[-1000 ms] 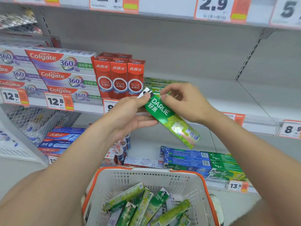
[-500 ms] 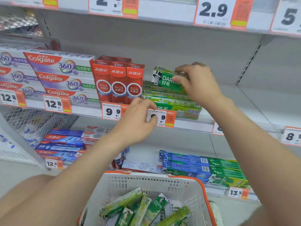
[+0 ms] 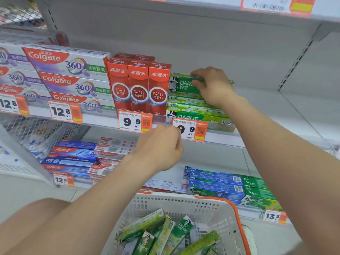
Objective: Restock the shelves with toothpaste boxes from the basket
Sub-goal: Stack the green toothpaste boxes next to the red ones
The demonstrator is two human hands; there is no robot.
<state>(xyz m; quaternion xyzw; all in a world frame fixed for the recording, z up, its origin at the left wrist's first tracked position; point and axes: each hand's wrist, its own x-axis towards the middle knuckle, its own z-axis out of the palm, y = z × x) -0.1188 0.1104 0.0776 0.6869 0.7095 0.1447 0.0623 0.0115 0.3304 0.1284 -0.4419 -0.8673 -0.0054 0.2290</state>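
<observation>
My right hand (image 3: 211, 85) grips a green Darlie toothpaste box (image 3: 181, 85) that lies on top of a stack of green Darlie boxes (image 3: 198, 112) on the middle shelf (image 3: 276, 115), just right of the red boxes. My left hand (image 3: 160, 148) hangs in front of the shelf edge below the price tags, fingers loosely curled, holding nothing. A white basket (image 3: 184, 205) with an orange rim sits low in front, with several green toothpaste boxes (image 3: 165, 234) lying loose inside.
Red upright toothpaste boxes (image 3: 138, 87) and stacked Colgate 360 boxes (image 3: 70, 76) fill the shelf to the left. The shelf right of the green stack is bare. Blue and green boxes (image 3: 230, 186) lie on the lower shelf. Price tags (image 3: 190, 129) line the shelf edge.
My right hand carried the green box from mid-air up onto the green stack and set it down flat. My left hand let go of the box and dropped to the shelf edge.
</observation>
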